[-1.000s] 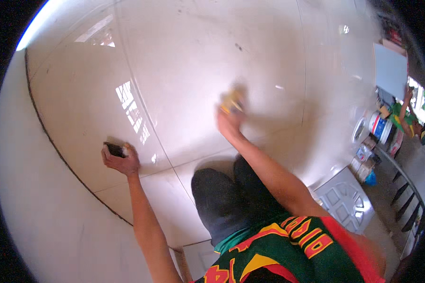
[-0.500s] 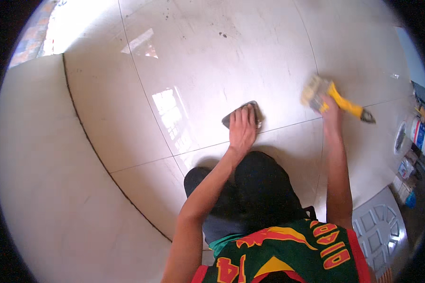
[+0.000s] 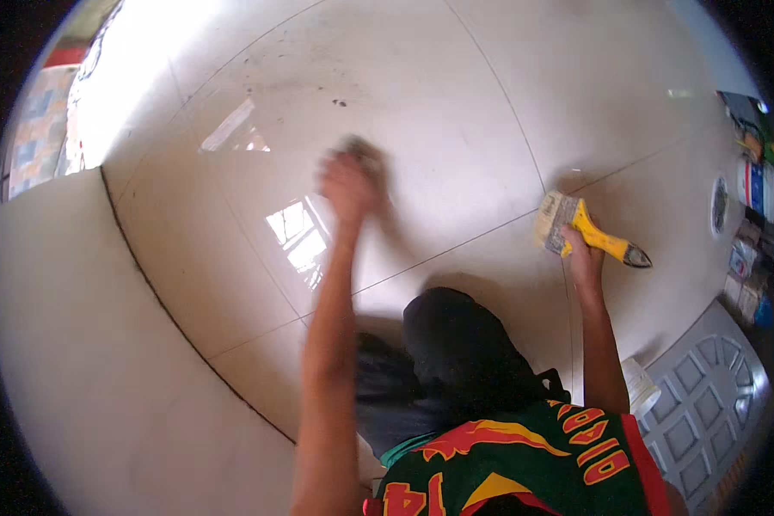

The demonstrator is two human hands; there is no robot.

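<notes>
My right hand (image 3: 584,256) is closed round the lower part of a wide paintbrush (image 3: 602,240) with a yellow handle and pale, worn bristles. The brush is held above the tiled floor (image 3: 456,155), its handle end pointing right. Farther left and forward, my left hand (image 3: 347,187) is smeared by motion. It grips a flat, dark, rectangular thing (image 3: 363,151), mostly covered by the fingers, whose kind I cannot make out.
Dark specks (image 3: 340,102) mark the glossy tiles ahead. A white panel or wall (image 3: 77,344) borders the left. Along the right lie a white bucket (image 3: 638,389), a grey moulded panel (image 3: 697,404), a round-rimmed container (image 3: 719,206) and a paint pail (image 3: 757,191).
My left hand has lifted the dark rectangular thing off the floor and moved it forward and left. The right hand still holds the paintbrush, now slightly lower in view.
</notes>
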